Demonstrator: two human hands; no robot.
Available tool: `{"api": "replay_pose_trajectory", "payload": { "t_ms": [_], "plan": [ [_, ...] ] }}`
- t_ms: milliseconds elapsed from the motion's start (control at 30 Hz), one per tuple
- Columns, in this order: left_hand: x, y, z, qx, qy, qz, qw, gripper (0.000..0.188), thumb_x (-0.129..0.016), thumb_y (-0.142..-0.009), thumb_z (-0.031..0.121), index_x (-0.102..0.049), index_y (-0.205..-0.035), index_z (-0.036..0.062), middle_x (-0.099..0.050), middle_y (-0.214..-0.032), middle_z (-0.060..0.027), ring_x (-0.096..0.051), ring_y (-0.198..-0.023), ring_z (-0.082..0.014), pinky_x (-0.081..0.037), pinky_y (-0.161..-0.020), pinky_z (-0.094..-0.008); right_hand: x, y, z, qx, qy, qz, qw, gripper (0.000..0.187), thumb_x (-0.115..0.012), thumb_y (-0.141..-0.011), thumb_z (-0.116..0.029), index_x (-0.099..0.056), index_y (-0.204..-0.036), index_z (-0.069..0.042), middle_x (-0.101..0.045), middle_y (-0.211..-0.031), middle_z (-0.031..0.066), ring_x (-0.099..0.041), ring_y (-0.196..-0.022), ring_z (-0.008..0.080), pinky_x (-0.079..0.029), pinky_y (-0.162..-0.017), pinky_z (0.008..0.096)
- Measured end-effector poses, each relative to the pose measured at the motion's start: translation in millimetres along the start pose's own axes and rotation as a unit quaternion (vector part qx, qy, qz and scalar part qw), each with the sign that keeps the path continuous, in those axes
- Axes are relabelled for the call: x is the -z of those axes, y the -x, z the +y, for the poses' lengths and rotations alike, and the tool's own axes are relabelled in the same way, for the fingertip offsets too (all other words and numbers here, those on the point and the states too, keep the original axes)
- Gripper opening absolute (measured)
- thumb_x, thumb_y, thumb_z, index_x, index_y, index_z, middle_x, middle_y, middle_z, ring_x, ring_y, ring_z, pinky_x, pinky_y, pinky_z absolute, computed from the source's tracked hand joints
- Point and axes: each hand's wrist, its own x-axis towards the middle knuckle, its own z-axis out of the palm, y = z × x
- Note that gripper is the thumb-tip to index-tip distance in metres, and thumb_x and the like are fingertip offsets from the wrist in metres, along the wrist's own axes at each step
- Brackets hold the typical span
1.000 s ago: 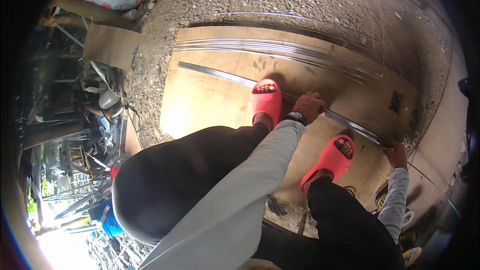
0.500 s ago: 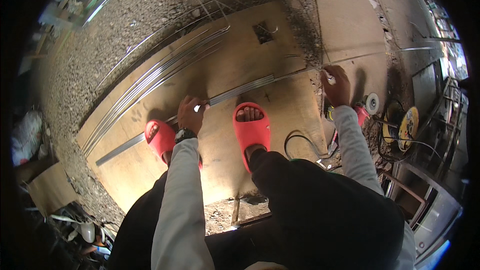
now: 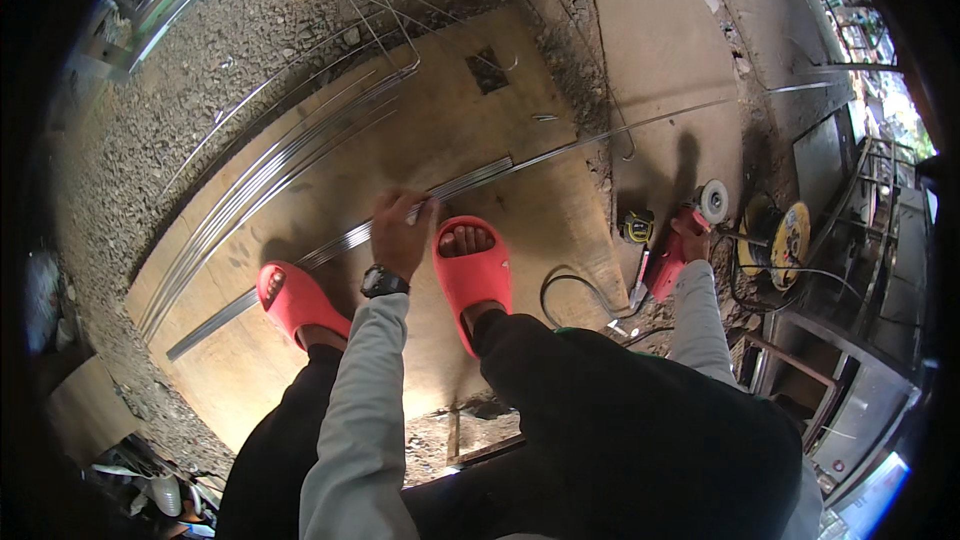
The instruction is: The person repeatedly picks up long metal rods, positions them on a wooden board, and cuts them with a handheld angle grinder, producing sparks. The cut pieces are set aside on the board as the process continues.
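My left hand [image 3: 398,238], with a dark watch at its wrist, is over a bundle of thin metal rods [image 3: 475,178] lying across the wooden board [image 3: 540,230]. Its fingers are curled, and a small whitish piece [image 3: 412,214] shows between thumb and fingers. My left foot, in a red slipper [image 3: 300,298], stands on the bundle. To the right, my right hand [image 3: 690,238] is wrapped round the body of a red angle grinder [image 3: 668,265], whose pale disc [image 3: 713,202] points away from me. The grinder rests on the ground beside the board.
More thin rods [image 3: 270,165] lie along the board's far left. A yellow-black tape measure [image 3: 637,227] sits left of the grinder. A yellow cable reel [image 3: 790,245] stands right of it, with a black cable [image 3: 565,278] looping onto the board. Metal frames [image 3: 800,370] crowd the right side.
My right hand has left the long rod's far end and come back onto the grinder. My left hand has slid rightward along the bundle, closer to my right foot. The view has shifted slightly.
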Motion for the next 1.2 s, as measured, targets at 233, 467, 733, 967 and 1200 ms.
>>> {"api": "replay_pose_trajectory", "payload": {
  "t_ms": [233,467,733,967,1200],
  "plan": [
    [-39,14,128,0.096,0.295,-0.352,0.883,0.030,-0.067,-0.097,0.029,-0.073,-0.111,0.0032,-0.071,-0.111,-0.0107,-0.067,-0.103,-0.0212,-0.051,-0.090,-0.0350,51,104,-131,-0.058,-0.349,-0.154,0.923,0.074,-0.087,-0.076,-0.022,-0.054,-0.138,0.003,-0.064,-0.128,0.0121,-0.064,-0.110,0.0262,-0.050,-0.100,0.0388],
    [-73,13,242,0.047,0.372,-0.525,0.764,0.077,-0.085,-0.080,0.036,-0.047,-0.136,-0.0015,-0.067,-0.118,-0.0158,-0.066,-0.109,-0.0251,-0.052,-0.095,-0.0361,77,162,-290,0.005,-0.502,-0.210,0.839,0.081,-0.078,-0.084,-0.041,-0.047,-0.144,0.002,-0.059,-0.133,0.0147,-0.063,-0.112,0.0268,-0.050,-0.100,0.0391],
    [-81,16,187,0.200,0.606,-0.515,0.572,0.068,-0.080,-0.084,0.022,-0.045,-0.139,0.0033,-0.062,-0.122,-0.0092,-0.065,-0.106,-0.0167,-0.053,-0.096,-0.0360,9,146,-325,-0.062,-0.552,-0.432,0.710,0.069,-0.073,-0.079,-0.040,-0.054,-0.128,0.005,-0.066,-0.105,0.0176,-0.068,-0.084,0.0267,-0.061,-0.076,0.0394],
    [-80,49,161,0.178,0.617,-0.481,0.597,0.084,-0.076,-0.087,0.006,-0.028,-0.156,0.0047,-0.055,-0.138,-0.0124,-0.059,-0.126,-0.0208,-0.049,-0.107,-0.0375,1,131,-308,-0.144,-0.539,-0.414,0.719,0.059,-0.071,-0.081,-0.037,-0.055,-0.120,0.005,-0.066,-0.093,0.0141,-0.069,-0.076,0.0259,-0.062,-0.065,0.0404],
    [-101,62,135,0.119,0.537,-0.490,0.677,0.078,-0.075,-0.090,0.008,-0.032,-0.154,0.0038,-0.052,-0.142,-0.0118,-0.059,-0.125,-0.0235,-0.048,-0.108,-0.0403,-9,137,-312,-0.129,-0.476,-0.389,0.778,0.050,-0.070,-0.080,-0.031,-0.060,-0.114,0.004,-0.068,-0.088,0.0154,-0.069,-0.073,0.0261,-0.061,-0.065,0.0375]
  ]
}}
